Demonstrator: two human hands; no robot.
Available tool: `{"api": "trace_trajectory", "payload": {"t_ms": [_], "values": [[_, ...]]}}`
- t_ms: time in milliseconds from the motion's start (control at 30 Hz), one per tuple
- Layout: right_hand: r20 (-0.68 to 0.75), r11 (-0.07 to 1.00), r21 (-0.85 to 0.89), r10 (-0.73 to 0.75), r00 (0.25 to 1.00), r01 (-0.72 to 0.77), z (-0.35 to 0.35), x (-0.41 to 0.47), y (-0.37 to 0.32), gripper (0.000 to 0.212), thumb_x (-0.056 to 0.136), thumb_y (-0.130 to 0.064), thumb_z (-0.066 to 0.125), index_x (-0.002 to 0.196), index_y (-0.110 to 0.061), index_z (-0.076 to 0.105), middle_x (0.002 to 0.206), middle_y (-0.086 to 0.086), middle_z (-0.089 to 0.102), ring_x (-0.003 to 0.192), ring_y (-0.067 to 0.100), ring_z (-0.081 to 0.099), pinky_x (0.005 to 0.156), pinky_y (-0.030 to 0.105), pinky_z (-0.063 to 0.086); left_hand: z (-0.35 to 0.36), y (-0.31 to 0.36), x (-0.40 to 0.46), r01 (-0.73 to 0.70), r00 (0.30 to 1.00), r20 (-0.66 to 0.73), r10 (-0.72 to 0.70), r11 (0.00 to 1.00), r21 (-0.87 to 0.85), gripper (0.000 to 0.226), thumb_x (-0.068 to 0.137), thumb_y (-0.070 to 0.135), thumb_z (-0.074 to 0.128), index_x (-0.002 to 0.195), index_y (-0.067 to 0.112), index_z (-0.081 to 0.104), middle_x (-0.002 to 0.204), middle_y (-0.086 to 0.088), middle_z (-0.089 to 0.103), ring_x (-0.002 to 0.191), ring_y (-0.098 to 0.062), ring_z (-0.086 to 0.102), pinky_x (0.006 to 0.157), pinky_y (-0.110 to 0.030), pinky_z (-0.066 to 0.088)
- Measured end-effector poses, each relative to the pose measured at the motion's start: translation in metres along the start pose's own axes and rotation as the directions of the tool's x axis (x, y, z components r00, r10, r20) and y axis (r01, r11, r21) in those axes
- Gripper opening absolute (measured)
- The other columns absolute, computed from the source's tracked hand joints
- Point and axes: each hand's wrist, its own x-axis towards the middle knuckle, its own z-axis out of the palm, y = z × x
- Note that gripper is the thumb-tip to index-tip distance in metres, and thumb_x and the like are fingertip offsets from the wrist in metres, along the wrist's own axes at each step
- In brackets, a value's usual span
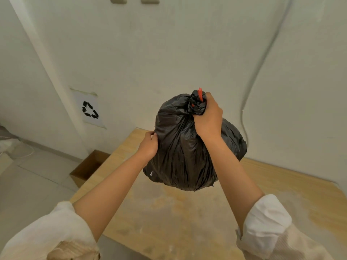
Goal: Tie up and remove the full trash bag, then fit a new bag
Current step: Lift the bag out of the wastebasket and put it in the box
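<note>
A full black trash bag [180, 151] hangs in the air above a wooden table. Its neck is gathered into a knot, and a red drawstring end [200, 94] sticks up from it. My right hand [208, 117] is closed around the knotted neck and carries the bag. My left hand [149, 145] presses on the bag's left side with its fingers curled against the plastic. The bag's bottom is clear of the tabletop. No bin and no new bag are in view.
The worn wooden table [169, 212] lies below the bag, against a white wall. An open cardboard box [88, 167] stands on the tiled floor left of the table. A recycling sign [90, 109] hangs on the wall. A cable [244, 117] runs down the wall at the right.
</note>
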Motion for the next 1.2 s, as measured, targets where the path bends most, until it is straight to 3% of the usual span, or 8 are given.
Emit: {"api": "trace_trajectory", "payload": {"t_ms": [100,200,333,467,767,1067,1200], "values": [[-0.062,1.000,-0.014,0.002,0.998,-0.003,0.054,-0.009,-0.033,0.016,0.087,-0.004,0.052,0.101,-0.011,0.055,0.089,0.006,0.065,0.084,0.025,0.060,0.074,0.039,0.050,-0.062,-0.009,0.022,-0.053,0.998,0.041,0.053,0.999,0.011,0.048,0.102,0.041,0.026,0.143,0.015,0.033,0.140,-0.012,0.046,0.125,-0.029,0.046,0.096,-0.035,0.040],[-0.118,1.000,-0.004,0.029,0.993,-0.030,0.108,-0.023,-0.071,0.011,0.088,-0.005,0.052,0.098,-0.008,0.053,0.086,0.007,0.064,0.082,0.025,0.059,0.071,0.037,0.047,-0.126,-0.022,0.039,-0.125,0.987,0.106,0.123,0.992,0.011,0.053,0.100,0.047,0.031,0.145,0.020,0.029,0.143,-0.010,0.043,0.129,-0.029,0.044,0.106,-0.043,0.039],[-0.167,0.999,0.006,0.050,0.985,-0.049,0.175,-0.043,-0.125,0.009,0.087,-0.003,0.051,0.091,-0.010,0.048,0.082,0.004,0.059,0.074,0.018,0.051,0.062,0.028,0.036,-0.200,-0.044,0.055,-0.111,0.972,0.202,0.119,0.993,-0.050,0.060,0.096,0.054,0.036,0.147,0.024,0.025,0.148,-0.005,0.038,0.134,-0.027,0.039,0.110,-0.048,0.035],[-0.160,0.999,0.025,0.045,0.986,-0.041,0.242,-0.051,-0.163,0.015,0.087,0.000,0.051,0.088,-0.013,0.044,0.080,0.005,0.056,0.072,0.016,0.047,0.057,0.022,0.030,-0.263,-0.072,0.086,-0.139,0.969,0.200,0.148,0.989,-0.058,0.062,0.095,0.052,0.040,0.147,0.022,0.026,0.145,-0.004,0.042,0.132,-0.026,0.042,0.109,-0.047,0.037],[-0.190,0.998,0.035,0.059,0.980,-0.053,0.409,-0.027,-0.199,0.010,0.088,-0.001,0.050,0.087,-0.010,0.046,0.077,0.005,0.055,0.068,0.015,0.043,0.053,0.017,0.027,-0.373,-0.128,0.204,-0.136,0.962,0.229,0.146,0.989,-0.059,0.060,0.094,0.051,0.043,0.145,0.024,0.028,0.143,-0.005,0.046,0.128,-0.026,0.046,0.106,-0.048,0.040],[-0.156,0.990,0.012,0.143,0.977,-0.143,0.561,0.024,-0.225,0.022,0.088,-0.001,0.053,0.085,-0.017,0.038,0.069,-0.008,0.044,0.059,0.006,0.036,0.051,0.015,0.025,-0.461,-0.162,0.341,-0.135,0.957,0.252,0.142,0.990,-0.048,0.054,0.098,0.042,0.044,0.144,0.018,0.031,0.141,-0.003,0.047,0.129,-0.024,0.045,0.097,-0.030,0.036],[-0.170,0.982,-0.011,0.184,0.968,-0.188,0.625,0.032,-0.223,0.022,0.087,0.000,0.054,0.086,-0.016,0.040,0.070,-0.013,0.043,0.063,0.008,0.043,0.055,0.017,0.027,-0.480,-0.191,0.396,-0.087,0.961,0.258,0.099,0.995,-0.057,0.052,0.098,0.037,0.044,0.144,0.016,0.031,0.141,-0.006,0.047,0.130,-0.026,0.044,0.100,-0.032,0.037]]}}
